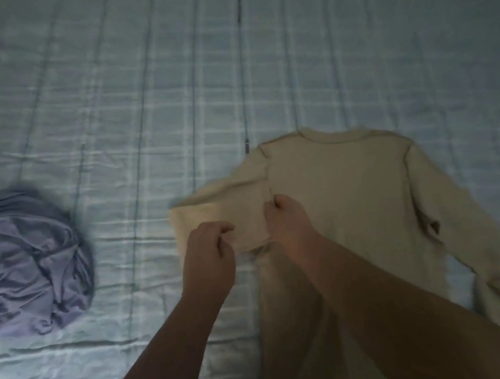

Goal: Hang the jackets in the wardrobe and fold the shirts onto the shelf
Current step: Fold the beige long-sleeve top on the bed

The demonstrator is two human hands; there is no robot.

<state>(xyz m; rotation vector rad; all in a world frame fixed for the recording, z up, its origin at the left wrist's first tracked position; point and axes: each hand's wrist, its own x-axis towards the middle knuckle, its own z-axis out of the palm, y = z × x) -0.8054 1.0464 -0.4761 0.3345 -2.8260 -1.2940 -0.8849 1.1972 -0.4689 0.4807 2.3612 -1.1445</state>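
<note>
On the checked bedsheet (104, 106), dead centre, both hands are on cloth. The left hand (209, 252) has thumb and curled fingers pinching the lower edge of the near sleeve (201, 206). The right hand (287, 219) pinches the same sleeve just beside it, up by the armpit seam. No spread fingers here: two tight pinches, close together but not touching.

That sleeve belongs to the beige long-sleeved shirt (341, 186), which lies flat on the sheet, neck away from the person, its body running back under the forearms. The sleeve sticks out sideways to the left. The other sleeve (462, 228) lies stretched down the right side, with no hand on it. Well apart on the left, a crumpled lavender garment (28, 262) sits in a heap.

My read: this is the shirt-folding step, early on, with the first sleeve about to go across the chest. The next move calls for carrying that sleeve inward over the body and laying it flat without dragging the shoulder out of line. Then the right sleeve needs the same. No shelf or wardrobe is in view.
</note>
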